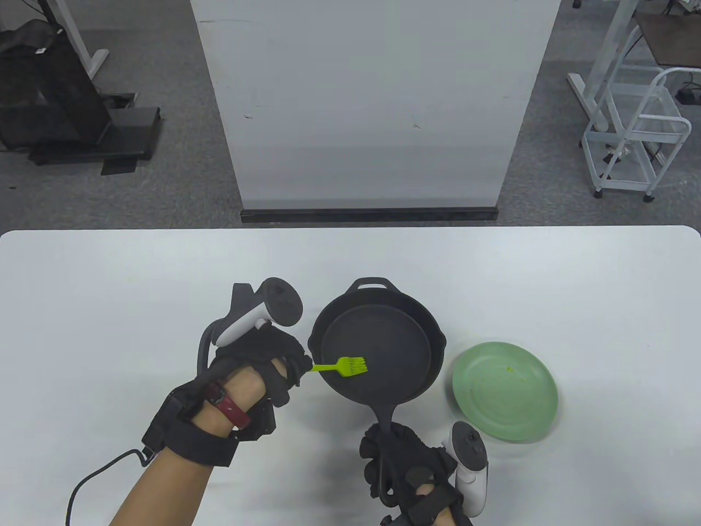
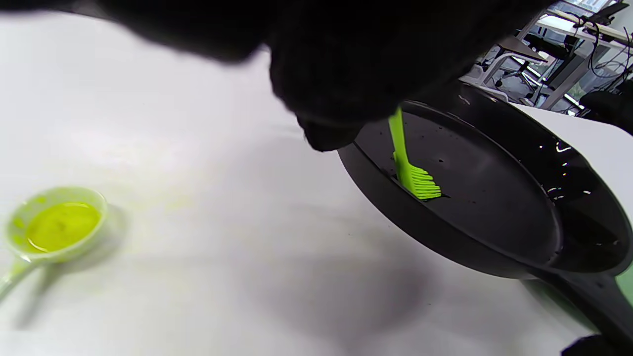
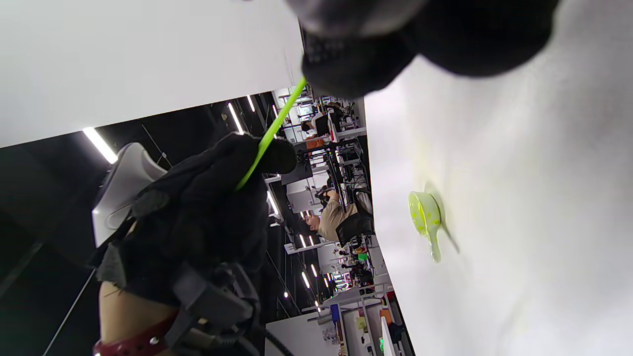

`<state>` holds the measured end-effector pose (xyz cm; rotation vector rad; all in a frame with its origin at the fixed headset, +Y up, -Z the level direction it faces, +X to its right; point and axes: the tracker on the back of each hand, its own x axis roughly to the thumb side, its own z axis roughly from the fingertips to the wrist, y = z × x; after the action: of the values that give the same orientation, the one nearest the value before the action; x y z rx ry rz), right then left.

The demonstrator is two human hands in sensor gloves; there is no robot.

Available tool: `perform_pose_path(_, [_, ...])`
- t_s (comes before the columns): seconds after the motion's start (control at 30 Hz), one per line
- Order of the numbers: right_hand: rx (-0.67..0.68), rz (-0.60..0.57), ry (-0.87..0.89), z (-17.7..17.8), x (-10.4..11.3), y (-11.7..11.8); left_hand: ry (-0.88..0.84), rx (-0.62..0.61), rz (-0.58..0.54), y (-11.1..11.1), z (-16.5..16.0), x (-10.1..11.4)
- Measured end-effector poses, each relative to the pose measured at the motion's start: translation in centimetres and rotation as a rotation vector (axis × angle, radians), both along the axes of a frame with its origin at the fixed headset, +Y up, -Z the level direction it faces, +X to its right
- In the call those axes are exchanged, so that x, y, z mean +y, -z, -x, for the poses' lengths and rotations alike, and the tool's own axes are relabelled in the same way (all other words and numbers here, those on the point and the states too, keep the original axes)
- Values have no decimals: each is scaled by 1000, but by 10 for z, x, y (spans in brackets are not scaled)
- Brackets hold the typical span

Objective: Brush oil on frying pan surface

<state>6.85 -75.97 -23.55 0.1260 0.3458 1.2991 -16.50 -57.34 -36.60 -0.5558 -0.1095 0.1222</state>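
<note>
A black cast-iron frying pan (image 1: 378,350) sits mid-table. My right hand (image 1: 391,455) grips its long handle (image 1: 385,419) at the front. My left hand (image 1: 298,364) holds a green silicone brush (image 1: 350,366) by its thin handle, with the bristles on the left part of the pan's inner surface. In the left wrist view the brush (image 2: 413,175) touches the pan (image 2: 494,198) just inside the rim, and the near rim looks raised off the table with a shadow under it. A small green cup of yellow oil (image 2: 57,227) stands left of the pan; it is hidden in the table view.
A pale green plate (image 1: 506,390) lies just right of the pan, close to my right hand. The oil cup also shows in the right wrist view (image 3: 423,215). The white table's far edge (image 1: 350,230) runs behind the pan.
</note>
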Motion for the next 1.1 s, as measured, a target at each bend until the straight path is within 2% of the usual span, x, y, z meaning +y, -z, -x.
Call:
perform_pose_path(0.17, [-6,7,-2,0,-1,0,100,-33,-123,-15,-10,28])
perform_pose_path(0.3, [-13,11,-9,0,-1,0,185,-44,-171,-23,-19,36])
perform_pose_path(0.5, [-1,2,-13,2,0,-1,210,-90,-101,-23,-34,19])
perform_pose_path(0.77, [0,8,-1,1,-1,-1,87,-141,-26,-19,-49,5])
perform_pose_path(1.0, [-7,16,1,1,-1,0,9,-185,-6,-19,-63,-4])
perform_pose_path(1.1, [10,5,5,2,1,0,-97,-187,36,-16,-69,-9])
